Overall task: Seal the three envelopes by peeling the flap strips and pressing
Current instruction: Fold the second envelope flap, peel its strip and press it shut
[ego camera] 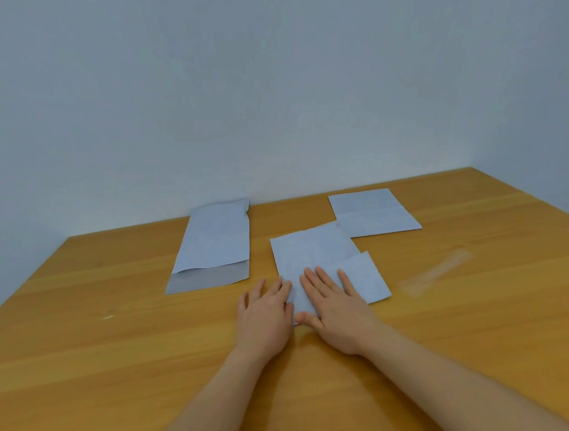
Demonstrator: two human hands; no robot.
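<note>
Three pale blue envelopes lie on a wooden table (150, 347). The middle envelope (313, 250) has its flap (360, 277) folded over at the near end. My right hand (336, 310) lies flat on that flap, fingers spread. My left hand (264, 315) rests flat beside it, fingertips on the envelope's near left edge. The left envelope (215, 242) lies lengthwise with its flap (209, 278) open toward me. The right envelope (374, 216) lies flat at the back right, with a crease across it.
A clear peeled strip (436, 272) lies on the table to the right of the middle envelope. A tiny light scrap (108, 317) lies at the left. A plain wall stands behind the table's far edge.
</note>
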